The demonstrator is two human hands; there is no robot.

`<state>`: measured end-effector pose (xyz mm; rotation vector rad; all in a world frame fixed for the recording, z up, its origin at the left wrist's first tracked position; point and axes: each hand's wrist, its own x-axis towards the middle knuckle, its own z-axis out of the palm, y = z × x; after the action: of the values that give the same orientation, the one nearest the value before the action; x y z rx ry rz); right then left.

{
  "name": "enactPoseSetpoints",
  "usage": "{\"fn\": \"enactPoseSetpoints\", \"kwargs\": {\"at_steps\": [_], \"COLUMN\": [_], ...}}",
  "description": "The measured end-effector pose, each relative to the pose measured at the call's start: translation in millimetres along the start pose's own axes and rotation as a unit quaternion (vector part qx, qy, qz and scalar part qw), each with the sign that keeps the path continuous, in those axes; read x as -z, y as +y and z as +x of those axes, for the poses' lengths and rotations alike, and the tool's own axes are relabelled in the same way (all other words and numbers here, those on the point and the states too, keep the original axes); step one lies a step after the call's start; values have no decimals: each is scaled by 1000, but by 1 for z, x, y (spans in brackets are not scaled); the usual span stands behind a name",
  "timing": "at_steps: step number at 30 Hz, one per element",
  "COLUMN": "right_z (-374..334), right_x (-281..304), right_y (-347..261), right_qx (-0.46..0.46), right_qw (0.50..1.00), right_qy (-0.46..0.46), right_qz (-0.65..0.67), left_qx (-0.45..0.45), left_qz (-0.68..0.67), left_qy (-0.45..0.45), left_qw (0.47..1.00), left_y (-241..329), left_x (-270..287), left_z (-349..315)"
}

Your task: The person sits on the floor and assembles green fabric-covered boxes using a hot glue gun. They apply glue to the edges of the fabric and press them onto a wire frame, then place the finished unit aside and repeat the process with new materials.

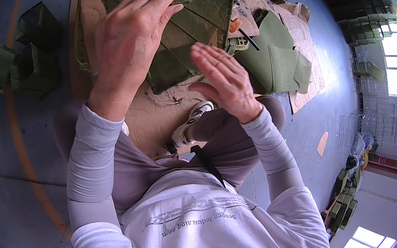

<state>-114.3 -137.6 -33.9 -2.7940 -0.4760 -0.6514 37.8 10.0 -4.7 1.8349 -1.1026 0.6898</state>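
Note:
A dark green, felt-like box or folded panel [187, 27] with stitched seams lies in front of me, tilted, one corner pointing right. My left hand [133, 30] is over its upper left part. The thumb and fingers are drawn close together beside the seam; whatever is between them is too small to tell. Lower right of it, my right hand [225, 80] hovers near the box's lower edge, fingers stretched out and close together, holding nothing. Just beyond that hand are an orange piece [234, 25] and a slim black stick [249, 39].
Brown cardboard [148, 119] covers the floor under the work. Flat green sheets [274, 58] lie at right, several open green boxes [36, 67] at far left. My shoe [191, 125] is close below the box. Stacked green pieces [345, 199] and wire racks [381, 119] stand along the right.

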Motion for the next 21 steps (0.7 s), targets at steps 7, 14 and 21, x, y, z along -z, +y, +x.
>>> {"fn": "enactPoseSetpoints", "kwargs": {"at_steps": [7,14,21], "right_z": [5,69,63], "right_x": [3,38,29], "right_y": [-2,42,57], "right_qx": [-12,-171,-204], "right_qw": [992,980,976], "right_qy": [129,100,47], "right_qz": [2,-21,-68], "left_qx": [5,-83,83], "left_qz": [-11,-23,58], "left_qy": [-17,-120,-71], "left_qw": [1000,989,992], "left_y": [0,0,11], "left_x": [4,3,6], "left_z": [6,30,-4]}}
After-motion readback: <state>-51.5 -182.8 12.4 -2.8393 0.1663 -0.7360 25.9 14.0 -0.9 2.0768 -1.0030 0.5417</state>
